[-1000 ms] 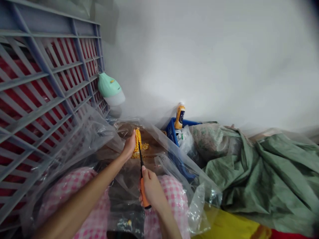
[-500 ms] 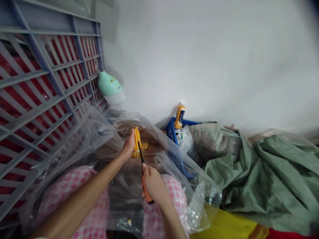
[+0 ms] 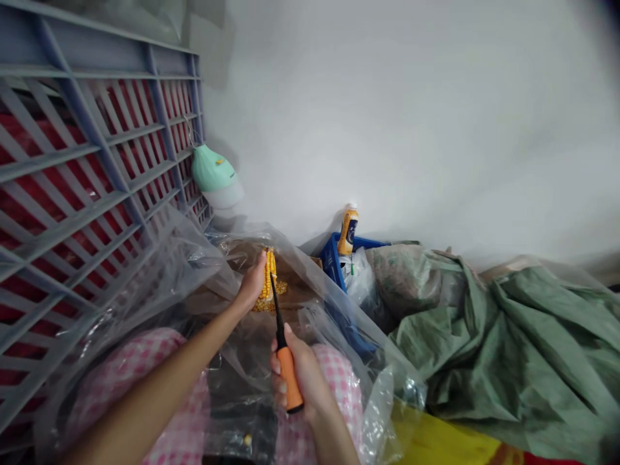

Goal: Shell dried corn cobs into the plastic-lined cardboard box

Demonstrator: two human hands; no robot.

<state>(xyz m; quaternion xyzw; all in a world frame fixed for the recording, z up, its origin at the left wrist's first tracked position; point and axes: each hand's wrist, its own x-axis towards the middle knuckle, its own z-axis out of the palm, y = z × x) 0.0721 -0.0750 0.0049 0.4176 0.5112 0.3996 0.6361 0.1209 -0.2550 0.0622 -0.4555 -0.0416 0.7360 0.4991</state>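
An ear of corn (image 3: 270,271) stands roughly upright in my left hand (image 3: 252,281), whose fingers are closed around its left side. My right hand (image 3: 304,368) is wrapped around the orange handle of a screwdriver (image 3: 289,374). Its thin black shaft slants up and left, and the tip touches or nearly touches the kernels on the cob. Loose yellow kernels (image 3: 264,305) lie below the corn on brown cardboard (image 3: 300,294) inside a clear plastic bag (image 3: 232,361). The bag spreads over my knees, which are in pink checked cloth (image 3: 140,368).
On the left rises a grey-purple slatted crate (image 3: 97,148) with a green-and-white lamp (image 3: 216,174) hanging from it. Ahead is a white wall (image 3: 411,116). A blue crate (image 3: 332,258) holds an orange bottle (image 3: 347,231). Green sacking (image 3: 523,342) is heaped at right.
My right hand has turned and drawn slightly down, so more of the orange handle shows. The screwdriver tip still points at the corn. My left hand has barely shifted.
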